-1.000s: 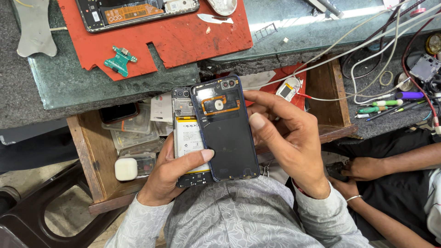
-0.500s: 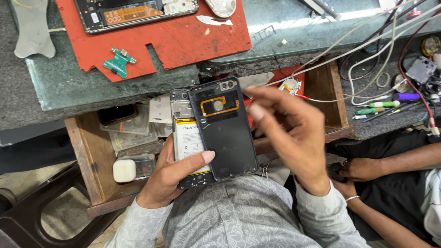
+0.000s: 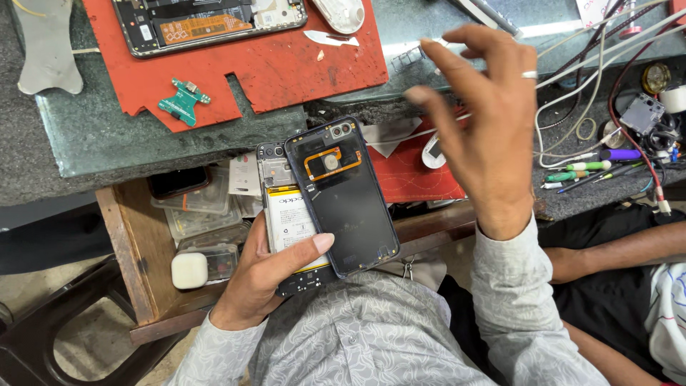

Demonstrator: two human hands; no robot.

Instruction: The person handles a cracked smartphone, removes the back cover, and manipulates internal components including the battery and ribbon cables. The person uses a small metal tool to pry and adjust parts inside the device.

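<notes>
My left hand (image 3: 268, 275) holds an opened phone (image 3: 282, 214) with its battery showing, and its dark back cover (image 3: 343, 196) lies tilted on top, pinned by my thumb. My right hand (image 3: 482, 121) is lifted above the bench to the right of the phone, fingers spread, a ring on one finger, holding nothing that I can see. The phone hangs over an open wooden drawer (image 3: 128, 250).
A red mat (image 3: 286, 64) on the bench carries another opened phone (image 3: 207, 21) and a small green circuit board (image 3: 184, 101). Cables, pens and tools (image 3: 607, 157) lie at right. The drawer holds clear cases and a white earbud case (image 3: 189, 270). Another person's arm (image 3: 614, 250) rests at right.
My right hand has let go of the back cover and risen up and to the right, opening its fingers. The left hand keeps the phone and cover in place.
</notes>
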